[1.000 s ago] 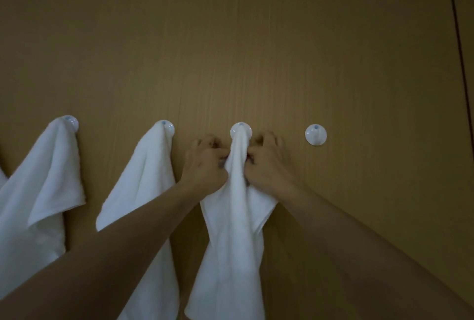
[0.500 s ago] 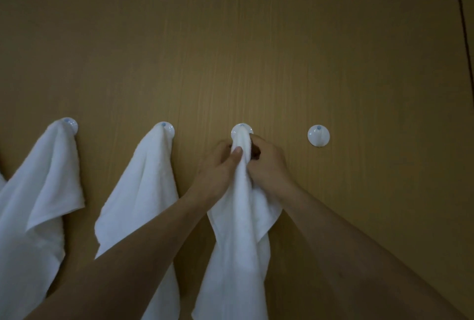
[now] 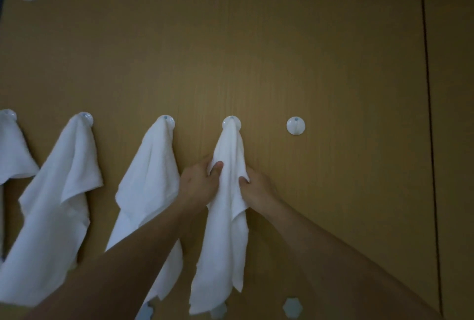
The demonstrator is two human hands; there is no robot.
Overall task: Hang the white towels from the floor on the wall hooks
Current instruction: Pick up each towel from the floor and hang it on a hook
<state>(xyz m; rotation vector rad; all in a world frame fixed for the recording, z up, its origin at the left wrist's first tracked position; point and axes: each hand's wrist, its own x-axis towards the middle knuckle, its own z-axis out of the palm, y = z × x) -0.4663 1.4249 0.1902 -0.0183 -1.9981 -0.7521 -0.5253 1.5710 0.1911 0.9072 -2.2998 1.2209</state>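
Hanging from the fourth hook in the head view, the white towel drapes down the brown wall panel, caught by one bunched point at the top and falling in loose folds below. The left hand pinches its left edge, thumb laid over the front of the cloth and fingers tucked behind. The right hand grasps the right edge, its fingers curled into the fabric just beside the wall. Both hands sit partway down the towel, well below the hook.

Left of it, three more towels already hang: one on the neighbouring hook, a second towel further left, and a third towel cut off by the frame edge. To the right, the empty hook stands bare. No floor is visible, so I cannot tell whether towels remain there.

The cloth looks light, soft and limp; it would collapse wherever it is unsupported and should slide off a smooth hook if tugged sideways. Holding it near the top, close under the hook, likely gives the most control, and any smoothing pull is best directed straight down so the bunched point stays seated.
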